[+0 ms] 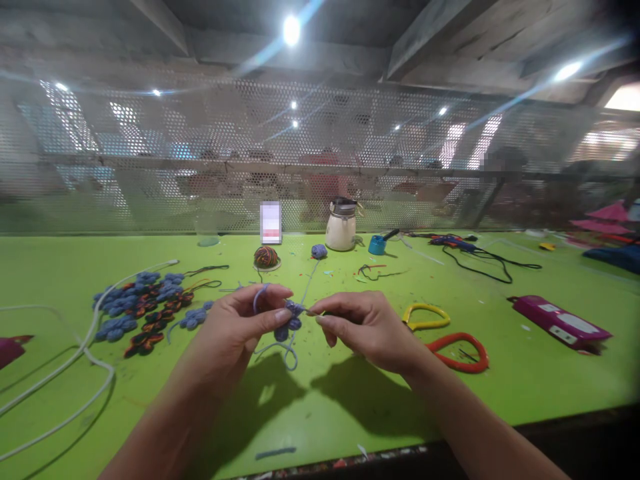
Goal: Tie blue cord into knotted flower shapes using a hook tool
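Observation:
My left hand [250, 319] pinches a small blue-purple crochet piece [287, 328] between thumb and fingers, with a strand of yarn looped round a finger. My right hand [360, 323] is closed on a thin crochet hook [313, 313], whose tip meets the top of the piece. A loose yarn tail [291, 360] dangles below the work. From the hands a strand runs back to a small purple yarn ball [319, 251]. Left of my left hand lie several finished crochet flowers, blue ones [116, 327] and dark multicoloured ones [156, 323].
The green table [280, 427] holds scissors with a yellow handle [430, 316] and a red handle [463, 352]. A purple power strip [560, 323] lies right. Behind stand a phone [271, 223], a kettle [341, 230], a blue pot [377, 245] and a multicoloured yarn ball [266, 257]. White cable [95, 320] crosses left.

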The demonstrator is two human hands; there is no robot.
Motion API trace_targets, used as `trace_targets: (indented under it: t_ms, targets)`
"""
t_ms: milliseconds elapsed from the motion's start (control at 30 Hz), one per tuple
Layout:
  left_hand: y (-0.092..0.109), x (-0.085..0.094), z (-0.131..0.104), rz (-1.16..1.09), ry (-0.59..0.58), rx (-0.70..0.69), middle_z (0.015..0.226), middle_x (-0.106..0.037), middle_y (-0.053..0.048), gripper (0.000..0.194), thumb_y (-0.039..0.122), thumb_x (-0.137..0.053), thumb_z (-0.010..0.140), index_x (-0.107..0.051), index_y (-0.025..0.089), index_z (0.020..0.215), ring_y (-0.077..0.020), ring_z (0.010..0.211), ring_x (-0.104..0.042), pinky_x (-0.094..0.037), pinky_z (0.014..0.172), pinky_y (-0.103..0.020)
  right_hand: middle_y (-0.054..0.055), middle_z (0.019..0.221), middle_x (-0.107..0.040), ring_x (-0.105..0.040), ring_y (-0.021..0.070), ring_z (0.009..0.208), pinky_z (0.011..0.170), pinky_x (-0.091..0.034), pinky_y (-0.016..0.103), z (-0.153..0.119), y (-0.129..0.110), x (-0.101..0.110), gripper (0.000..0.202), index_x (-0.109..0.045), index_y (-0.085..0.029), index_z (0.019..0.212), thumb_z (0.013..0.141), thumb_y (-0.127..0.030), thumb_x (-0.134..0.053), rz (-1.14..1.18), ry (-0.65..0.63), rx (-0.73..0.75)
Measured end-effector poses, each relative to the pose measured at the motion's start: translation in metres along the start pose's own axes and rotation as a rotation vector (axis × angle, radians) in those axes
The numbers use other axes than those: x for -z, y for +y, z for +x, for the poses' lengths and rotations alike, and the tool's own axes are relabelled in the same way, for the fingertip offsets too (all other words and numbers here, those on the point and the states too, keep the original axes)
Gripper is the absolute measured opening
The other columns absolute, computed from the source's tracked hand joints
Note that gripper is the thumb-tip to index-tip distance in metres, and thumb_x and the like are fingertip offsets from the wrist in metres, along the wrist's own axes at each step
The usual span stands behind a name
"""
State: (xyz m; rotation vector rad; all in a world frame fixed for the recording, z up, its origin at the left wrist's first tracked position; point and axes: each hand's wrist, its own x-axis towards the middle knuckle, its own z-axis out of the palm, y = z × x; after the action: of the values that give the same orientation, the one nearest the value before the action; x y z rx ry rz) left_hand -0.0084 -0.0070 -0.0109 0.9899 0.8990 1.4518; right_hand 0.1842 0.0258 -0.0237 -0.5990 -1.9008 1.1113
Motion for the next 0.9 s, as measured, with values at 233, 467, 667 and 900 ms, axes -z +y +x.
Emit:
trace_targets:
  t_ms: [233, 467, 667, 900]
  targets:
    - [0.0013, -0.0034, -0.0016, -0.026, 0.017, -0.003, 0.063, -0.063, 0.001, 0.024, 0.012, -0.085, 0.051, -0.076, 0.016, 0.073, -0.0082, 0.061, -0.057, -0.046, 0.06, -0.018, -0.002, 0.059, -0.057, -0.044, 0.0055, 0.047, 0.044, -0.033, 0.02, 0.0, 0.0004, 0.0001, 0.018, -0.069, -0.012, 0.093, 0.085, -0.025, -0.061, -0.019, 0.003, -0.01]
    - [0.0008, -0.0026, -0.0019, 0.012, -0.018, -0.056, 0.064, -0.063, 0.001, 0.031, 0.012, -0.083, 0.053, -0.077, 0.019, 0.083, -0.0091, 0.06, -0.057, -0.047, 0.059, -0.019, -0.001, 0.061, -0.058, -0.049, 0.0074, 0.053, 0.05, -0.039, 0.021, -0.0008, -0.0015, 0.0017, 0.017, -0.07, -0.012, 0.093, 0.085, -0.024, -0.06, -0.094, 0.01, 0.023]
    - [0.0028, -0.008, -0.0062, 0.034, 0.013, -0.074, 0.063, -0.061, 0.002, 0.036, 0.01, -0.082, 0.053, -0.076, 0.02, 0.087, -0.009, 0.06, -0.055, -0.047, 0.059, -0.021, 0.0, 0.061, -0.059, -0.05, 0.0083, 0.054, 0.051, -0.039, 0.023, -0.0001, -0.003, 0.0014, 0.018, -0.07, -0.014, 0.094, 0.086, -0.026, -0.059, -0.126, 0.005, 0.018]
    - [0.0035, -0.0091, -0.0062, 0.029, 0.013, -0.058, 0.064, -0.06, 0.003, 0.038, 0.01, -0.082, 0.054, -0.076, 0.019, 0.091, -0.0094, 0.06, -0.054, -0.047, 0.06, -0.022, 0.0, 0.061, -0.059, -0.051, 0.0086, 0.055, 0.051, -0.039, 0.023, -0.0004, -0.0029, 0.0012, 0.017, -0.071, -0.015, 0.093, 0.085, -0.025, -0.061, -0.069, 0.003, 0.006]
